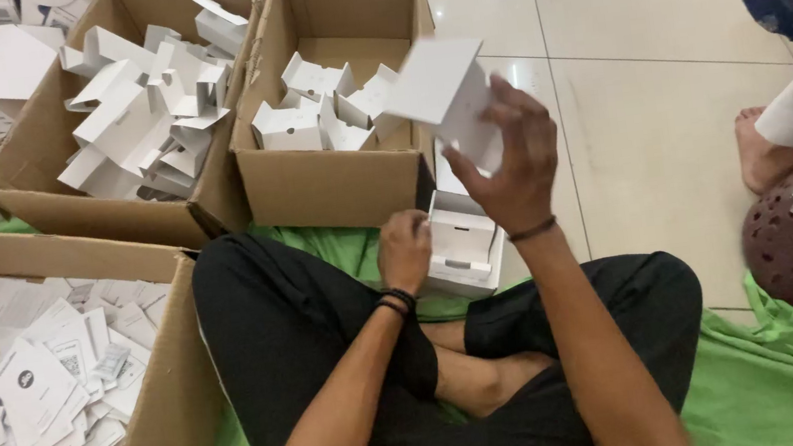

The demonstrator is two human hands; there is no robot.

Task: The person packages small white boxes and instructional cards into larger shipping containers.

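My right hand (510,164) is raised over my lap and grips a white box lid (441,91), tilted, in front of the middle cardboard box. My left hand (407,249) is lower, its fingers curled on the edge of an open white box base (465,245) that rests on the green cloth by my knee. The base holds a white insert. Both wrists wear dark bands. My crossed legs in black clothing fill the lower middle.
Middle cardboard box (331,186) holds white folded inserts. Left-back cardboard box (40,196) holds more white card pieces. Near-left cardboard box (174,422) holds several white leaflets. Another person's foot (761,153) and patterned clothing sit at right on the tiled floor (650,71). Green cloth (790,386) lies under me.
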